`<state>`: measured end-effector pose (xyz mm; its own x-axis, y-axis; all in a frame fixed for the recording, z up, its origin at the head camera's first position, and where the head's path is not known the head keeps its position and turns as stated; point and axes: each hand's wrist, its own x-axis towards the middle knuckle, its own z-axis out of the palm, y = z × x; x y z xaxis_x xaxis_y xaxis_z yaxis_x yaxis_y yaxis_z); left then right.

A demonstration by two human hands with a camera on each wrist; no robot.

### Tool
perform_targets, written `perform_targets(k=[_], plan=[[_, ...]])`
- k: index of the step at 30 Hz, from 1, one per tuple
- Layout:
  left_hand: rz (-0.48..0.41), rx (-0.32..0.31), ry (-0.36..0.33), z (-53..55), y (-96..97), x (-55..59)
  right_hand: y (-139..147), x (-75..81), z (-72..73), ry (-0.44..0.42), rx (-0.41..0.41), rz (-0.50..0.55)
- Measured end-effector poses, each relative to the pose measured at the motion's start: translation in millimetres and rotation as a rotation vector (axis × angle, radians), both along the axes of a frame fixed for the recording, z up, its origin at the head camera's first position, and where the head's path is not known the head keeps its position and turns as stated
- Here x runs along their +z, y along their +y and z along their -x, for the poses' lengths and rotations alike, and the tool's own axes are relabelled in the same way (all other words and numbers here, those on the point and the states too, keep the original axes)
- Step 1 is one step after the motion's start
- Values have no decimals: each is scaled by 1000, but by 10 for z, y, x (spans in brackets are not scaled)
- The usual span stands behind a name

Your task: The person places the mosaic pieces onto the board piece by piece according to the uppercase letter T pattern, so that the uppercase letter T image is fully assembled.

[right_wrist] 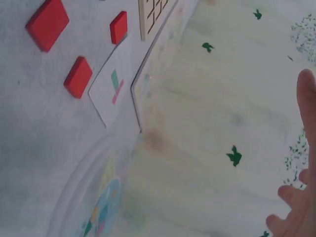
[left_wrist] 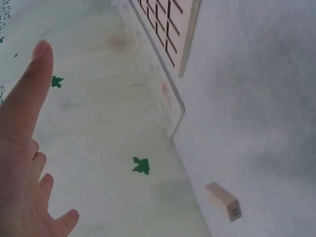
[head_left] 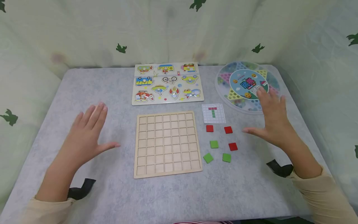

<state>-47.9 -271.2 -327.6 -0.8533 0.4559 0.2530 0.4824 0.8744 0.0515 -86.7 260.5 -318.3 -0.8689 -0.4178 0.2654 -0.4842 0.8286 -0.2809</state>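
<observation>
My left hand (head_left: pixel 85 137) hovers over the left part of the table, fingers straight and thumb spread, holding nothing. On the right, my right hand (head_left: pixel 275 123) is likewise spread and holds nothing; its fingertips overlap the round Chinese checkers box (head_left: pixel 223 88) in the head view. Between the hands lies a square wooden grid board (head_left: pixel 167 143) with bare cells. To its right are three red square tiles (head_left: pixel 233 146) and three green square tiles (head_left: pixel 214 144), loose on the table. Above them lies a white pattern card (head_left: pixel 221 119) showing a red and green T.
A wooden peg puzzle (head_left: pixel 167 90) with vehicle pictures lies behind the grid board. In the left wrist view, a small wooden block (left_wrist: pixel 223 201) is on the table (head_left: pixel 167 199). Pale curtains (head_left: pixel 167 31) with green leaf shapes enclose the back and sides.
</observation>
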Motion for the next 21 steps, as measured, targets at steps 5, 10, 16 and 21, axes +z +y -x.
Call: perform_targets(k=[5,10,16,21], plan=[[-128,-69,29,-57,193,-268,-173,-157,-24,-16,112,243],[-208,-39,-90,-158,336,-502,-366,-380,-47,-83,131,329],[-259,26,-262,-237,399,-700,-543,-686,-5,-113,160,369],[-284,46,-373,-263,414,-775,-615,-896,50,-119,211,394]])
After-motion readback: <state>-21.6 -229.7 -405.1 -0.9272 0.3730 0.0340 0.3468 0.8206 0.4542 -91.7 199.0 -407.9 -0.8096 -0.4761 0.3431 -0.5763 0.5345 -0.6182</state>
